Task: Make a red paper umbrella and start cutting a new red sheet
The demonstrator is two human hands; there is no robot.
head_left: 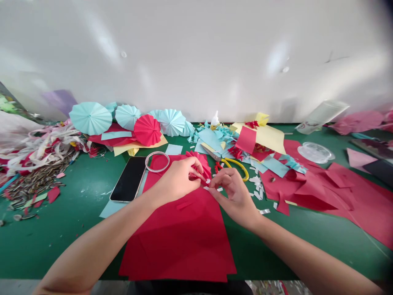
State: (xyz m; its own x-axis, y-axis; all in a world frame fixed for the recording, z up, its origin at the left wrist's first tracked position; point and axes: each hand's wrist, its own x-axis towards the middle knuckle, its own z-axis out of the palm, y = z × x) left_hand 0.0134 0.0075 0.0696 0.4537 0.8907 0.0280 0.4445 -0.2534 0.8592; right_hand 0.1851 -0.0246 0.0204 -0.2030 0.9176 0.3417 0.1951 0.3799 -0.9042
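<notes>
Above a large red sheet, my two hands are close together near its upper part. My left hand has its fingers pinched on a small piece of red paper. My right hand is closed, thumb and fingertips around a small white piece. Just behind the hands lies a pleated red paper rosette, partly hidden by my left hand. Yellow-handled scissors lie behind my right hand. A roll of tape rests beyond my left wrist.
A black phone lies left of the red sheet. Light blue pleated rosettes stand along the wall. Ribbons and metal pieces pile up at the left. Red sheets, paper scraps and a clear plastic dish are at the right.
</notes>
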